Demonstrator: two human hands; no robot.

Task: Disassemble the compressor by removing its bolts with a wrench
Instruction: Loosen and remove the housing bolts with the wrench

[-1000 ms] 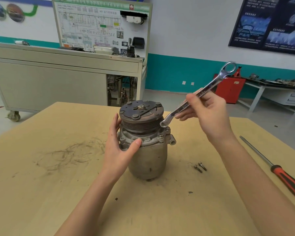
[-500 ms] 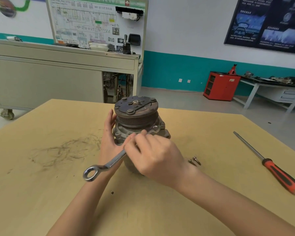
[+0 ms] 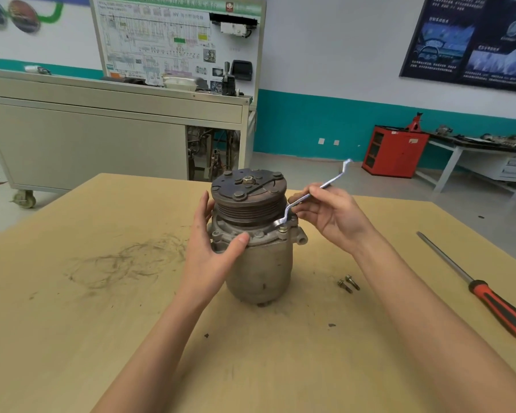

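On the wooden table, the left hand wraps round the upright compressor, steadying it. The wrench sits on a flange bolt, pinched lightly by the right hand. That fingertip hold looks weak; the ring could slip off, or the housing tip.

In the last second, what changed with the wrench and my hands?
The right hand swung the wrench from the right of the compressor round to its front-left, then back right; its lower end now sits on a flange bolt. The left hand kept steadying the compressor; loose bolts and screwdriver stayed put.
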